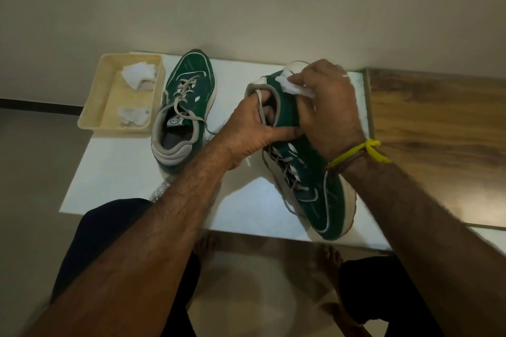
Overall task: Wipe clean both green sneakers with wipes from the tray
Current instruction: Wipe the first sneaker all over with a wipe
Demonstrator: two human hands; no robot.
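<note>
Forearms fill the lower frame, both reaching up to centre-right, so I read the current step as wiping the heel side of the right-hand sneaker.

White worktop (115,172) carries everything, mid-frame; a wood-grain surface (438,123) butts against it at right.

Held sneaker (323,200) lies right of centre, toe toward the bottom of frame, heel toward the top. My guess is it's turned that way so the heel and collar face the wiping hand.

Second sneaker (189,101) stands upright left of centre, toe pointing up-frame, well apart from both hands. I can't tell whether it has been cleaned.

Tray (93,107) sits upper left, just beside that sneaker. It holds two crumpled wipes (138,76), within easy reach for a fresh one.

Left hand (252,131) grips the held sneaker at the collar, fingers curled into the opening. I read it as bracing the shoe against the rubbing.

Right hand (325,107) is curled round a white wipe (293,86) and presses it on the green upper near the heel. Yellow thread (356,152) is tied at that wrist.
</note>
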